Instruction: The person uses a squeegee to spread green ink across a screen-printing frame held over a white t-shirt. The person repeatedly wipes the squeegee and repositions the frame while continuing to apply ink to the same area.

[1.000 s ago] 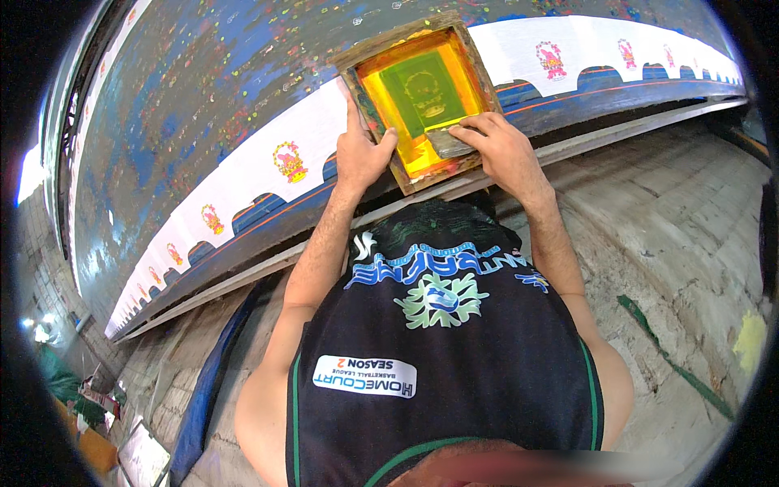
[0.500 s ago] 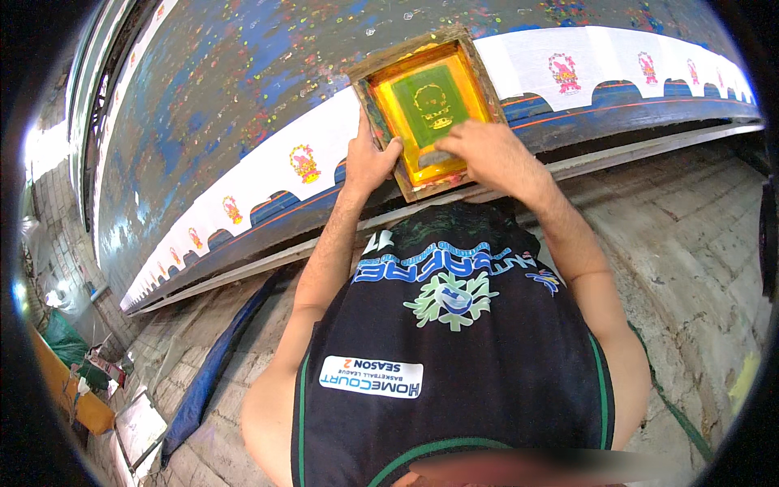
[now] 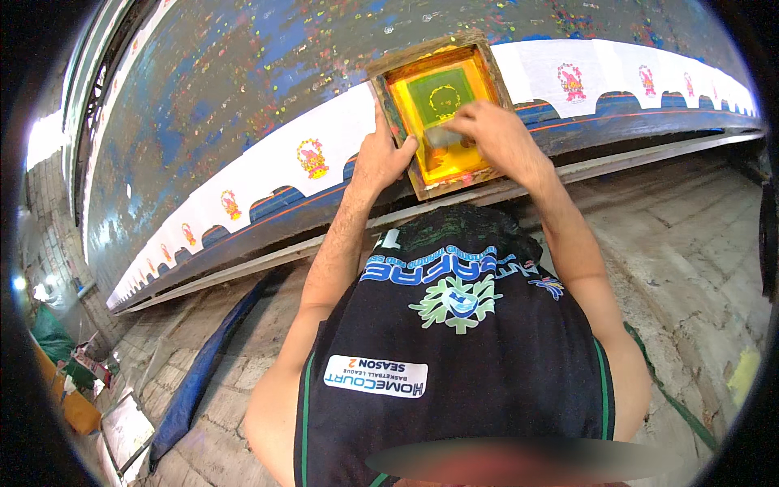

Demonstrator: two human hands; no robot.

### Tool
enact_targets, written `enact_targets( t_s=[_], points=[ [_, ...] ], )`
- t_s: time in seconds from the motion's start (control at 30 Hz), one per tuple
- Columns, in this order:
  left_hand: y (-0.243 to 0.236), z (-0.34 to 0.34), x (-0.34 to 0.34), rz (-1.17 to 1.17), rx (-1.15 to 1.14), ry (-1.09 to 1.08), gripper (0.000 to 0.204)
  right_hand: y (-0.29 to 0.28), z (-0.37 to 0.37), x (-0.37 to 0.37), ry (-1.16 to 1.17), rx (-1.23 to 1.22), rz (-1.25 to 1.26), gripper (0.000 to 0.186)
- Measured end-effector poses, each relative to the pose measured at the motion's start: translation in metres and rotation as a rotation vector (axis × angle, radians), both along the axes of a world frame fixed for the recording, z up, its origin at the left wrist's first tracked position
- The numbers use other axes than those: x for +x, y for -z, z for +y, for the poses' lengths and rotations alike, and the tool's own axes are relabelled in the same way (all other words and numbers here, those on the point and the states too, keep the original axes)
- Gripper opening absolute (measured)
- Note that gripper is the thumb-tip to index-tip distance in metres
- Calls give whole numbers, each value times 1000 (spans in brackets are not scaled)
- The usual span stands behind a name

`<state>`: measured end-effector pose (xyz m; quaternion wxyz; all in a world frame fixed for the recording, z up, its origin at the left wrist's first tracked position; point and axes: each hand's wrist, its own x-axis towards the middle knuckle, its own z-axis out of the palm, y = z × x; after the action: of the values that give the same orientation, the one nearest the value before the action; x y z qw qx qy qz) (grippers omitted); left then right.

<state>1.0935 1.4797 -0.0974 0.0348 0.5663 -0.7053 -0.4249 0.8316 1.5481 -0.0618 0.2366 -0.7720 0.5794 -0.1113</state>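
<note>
A wooden screen printing frame (image 3: 497,77) lies on the long table over a strip of white fabric. Its yellow mesh has a green panel (image 3: 426,91) with a crest-like design. My left hand (image 3: 385,161) grips the frame's left side, the thumb on the rail and the fingers along the outer edge. Inside the frame, my right hand (image 3: 505,142) is closed on a pale, flat squeegee (image 3: 441,138), pressed against the mesh at the green panel's near edge. My fingers partly cover the squeegee. Printed crests in red and yellow (image 3: 312,158) show on the white fabric (image 3: 357,122) to the left.
More white fabric pieces with reddish crests (image 3: 570,82) run along the table to the right. The dark tabletop (image 3: 243,89) is spattered with paint. A pale rail (image 3: 617,165) edges its near side. Rolled blue cloth (image 3: 207,365) lies on the block floor (image 3: 682,268).
My right hand has pushed the squeegee away from me across the mesh, covering more of the design's lower part. My left hand keeps its hold on the frame. The view has shifted slightly.
</note>
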Motion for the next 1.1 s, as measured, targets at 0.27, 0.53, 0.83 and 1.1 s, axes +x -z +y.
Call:
enact_targets(
  t_s=[0.27, 0.53, 0.83, 1.1],
  points=[
    [10, 2, -24, 55, -58, 52, 106, -9, 19, -32, 19, 60, -54, 45],
    [-3, 9, -46, 50, 44, 64, 114, 14, -75, -66, 137, -33, 61, 42],
    [-2, 21, -52, 60, 108, 47, 113, -8, 58, -54, 158, 32, 11, 46],
    [-5, 20, -12, 83, -43, 4, 114, -9, 72, -11, 147, -39, -61, 51]
  ],
)
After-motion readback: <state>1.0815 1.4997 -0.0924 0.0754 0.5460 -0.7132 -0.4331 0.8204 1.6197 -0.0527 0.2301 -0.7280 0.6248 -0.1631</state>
